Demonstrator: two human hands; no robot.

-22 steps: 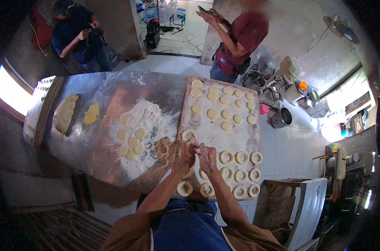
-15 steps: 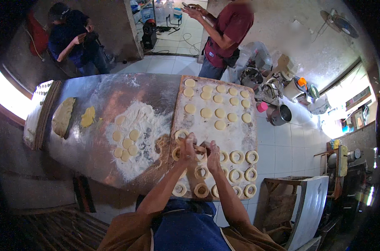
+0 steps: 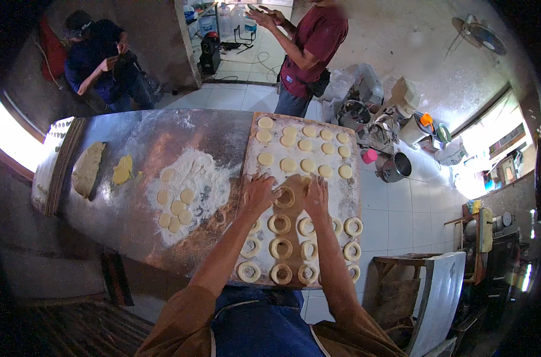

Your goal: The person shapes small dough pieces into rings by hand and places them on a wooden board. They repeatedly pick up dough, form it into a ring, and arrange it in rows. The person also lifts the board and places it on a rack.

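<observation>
A floured wooden board (image 3: 337, 193) lies on the table in front of me, with rows of dough rings (image 3: 279, 224) on its near half and flat dough discs (image 3: 308, 165) on its far half. Between my hands rests one more dough ring (image 3: 292, 203), at the front of its column. My left hand (image 3: 259, 193) is beside that ring, fingers stretched out over the board and thumb close to the ring's edge. To the ring's right, my right hand (image 3: 316, 196) reaches forward with extended fingers, its fingertips near a disc they partly cover. Neither hand holds anything visible.
Left of the board, loose discs (image 3: 177, 207) lie in spread flour (image 3: 202, 172). Farther left are yellow dough or fat (image 3: 123, 170), a large dough piece (image 3: 88, 170) and stacked boards (image 3: 65, 166). Two people stand beyond the table. Buckets and a metal pot (image 3: 396, 167) stand right.
Half a second ago both hands were together, handling a piece of dough above the board. Now they are apart, farther forward, and a ring lies between them. The view has shifted slightly.
</observation>
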